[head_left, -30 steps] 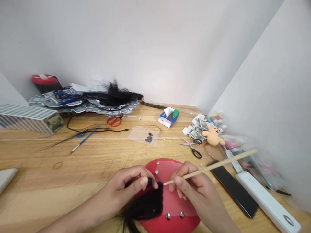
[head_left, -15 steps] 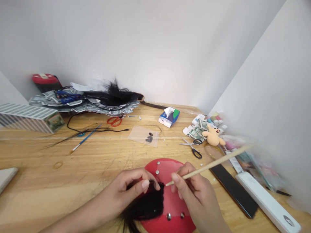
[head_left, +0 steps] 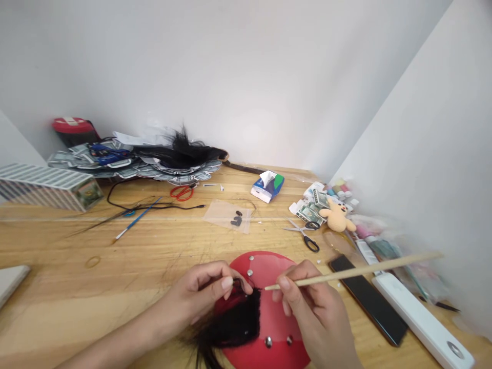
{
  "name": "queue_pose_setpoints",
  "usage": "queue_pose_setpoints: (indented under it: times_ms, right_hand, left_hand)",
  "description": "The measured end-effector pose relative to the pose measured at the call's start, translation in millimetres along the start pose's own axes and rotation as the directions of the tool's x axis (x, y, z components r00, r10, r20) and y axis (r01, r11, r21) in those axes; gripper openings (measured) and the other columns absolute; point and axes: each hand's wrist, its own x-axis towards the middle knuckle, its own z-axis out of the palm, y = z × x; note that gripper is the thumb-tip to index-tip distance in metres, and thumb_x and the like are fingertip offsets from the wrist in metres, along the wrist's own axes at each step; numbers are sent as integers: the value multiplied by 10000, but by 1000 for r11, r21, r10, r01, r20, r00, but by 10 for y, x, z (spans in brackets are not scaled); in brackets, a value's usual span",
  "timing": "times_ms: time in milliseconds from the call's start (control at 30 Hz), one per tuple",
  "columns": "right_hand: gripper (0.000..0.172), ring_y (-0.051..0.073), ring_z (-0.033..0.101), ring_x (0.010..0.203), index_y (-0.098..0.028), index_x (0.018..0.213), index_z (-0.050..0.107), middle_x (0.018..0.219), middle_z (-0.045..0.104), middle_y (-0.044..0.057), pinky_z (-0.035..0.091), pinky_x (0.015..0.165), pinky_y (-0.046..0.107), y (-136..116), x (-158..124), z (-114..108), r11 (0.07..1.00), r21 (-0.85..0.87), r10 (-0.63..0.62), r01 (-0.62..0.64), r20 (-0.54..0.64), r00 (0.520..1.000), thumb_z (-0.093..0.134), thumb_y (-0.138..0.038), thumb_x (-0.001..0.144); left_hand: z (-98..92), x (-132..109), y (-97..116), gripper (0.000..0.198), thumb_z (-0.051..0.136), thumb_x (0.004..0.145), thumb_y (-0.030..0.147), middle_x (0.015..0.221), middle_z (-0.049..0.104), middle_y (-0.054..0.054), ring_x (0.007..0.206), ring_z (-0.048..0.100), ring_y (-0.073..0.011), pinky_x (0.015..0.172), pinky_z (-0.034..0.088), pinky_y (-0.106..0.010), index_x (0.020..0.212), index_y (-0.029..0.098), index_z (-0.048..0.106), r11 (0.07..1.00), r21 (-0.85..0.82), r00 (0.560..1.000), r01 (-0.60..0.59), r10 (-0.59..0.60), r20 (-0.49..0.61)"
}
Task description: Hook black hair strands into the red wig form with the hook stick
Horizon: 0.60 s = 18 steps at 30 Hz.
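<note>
A red round disc (head_left: 274,318) with small metal studs lies on the wooden table (head_left: 115,277) near its front edge. A tuft of black hair (head_left: 230,325) lies across the disc's left half. My left hand (head_left: 200,294) pinches the top of that hair between thumb and fingers. My right hand (head_left: 311,307) is closed on a long thin wooden stick (head_left: 353,270). The stick's tip points left, close to the hair's upper edge, and its far end rises to the right.
A black phone (head_left: 369,298) and a white bar-shaped device (head_left: 418,318) lie right of the disc. Behind are black-handled scissors (head_left: 305,233), a plush toy (head_left: 338,215), a tissue pack (head_left: 268,185), red scissors (head_left: 181,192), a striped box (head_left: 49,187) and a heap of black hair (head_left: 184,148).
The stick's far end has swung lower and further right, so the stick lies flatter. My left hand keeps its pinch on the hair, and my right hand has shifted slightly right.
</note>
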Motion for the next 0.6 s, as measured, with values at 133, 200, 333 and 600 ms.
queue_pose_setpoints:
  times_ms: [133,200,333,600]
  right_hand:
    - [285,108,548,473,-222,705,577,573,618,-31,429,484,190,-24,8,-11,999,17,35,-35,3,999,570,-318,972]
    - [301,111,547,463,-224,694,560,571,631,-28,423,474,197,-64,18,-9,995,43,95,-95,18,995,580,-356,964]
    - [333,114,527,455,-229,682,521,550,617,-36,400,481,217,-175,51,16,960,85,265,-266,19,964,605,-424,938]
    - [314,162,615,660,-230,723,536,669,583,-12,461,621,243,-122,86,-71,988,32,141,-150,191,971,518,-406,983]
  left_hand:
    - [-1,4,2,486,628,852,629,557,484,58,406,249,-53,405,155,-197,927,163,742,990,-88,994,111,-112,-5]
    - [4,-6,12,497,628,849,634,607,526,40,412,234,-42,407,124,-202,909,154,739,990,-94,995,102,-102,5]
    - [8,-24,33,460,627,869,603,813,671,-38,522,390,-64,449,210,-187,877,155,732,994,-92,998,60,-59,14]
    - [4,-81,51,390,557,945,536,905,711,-43,782,577,-148,697,413,-224,889,190,729,999,-23,998,-40,41,44]
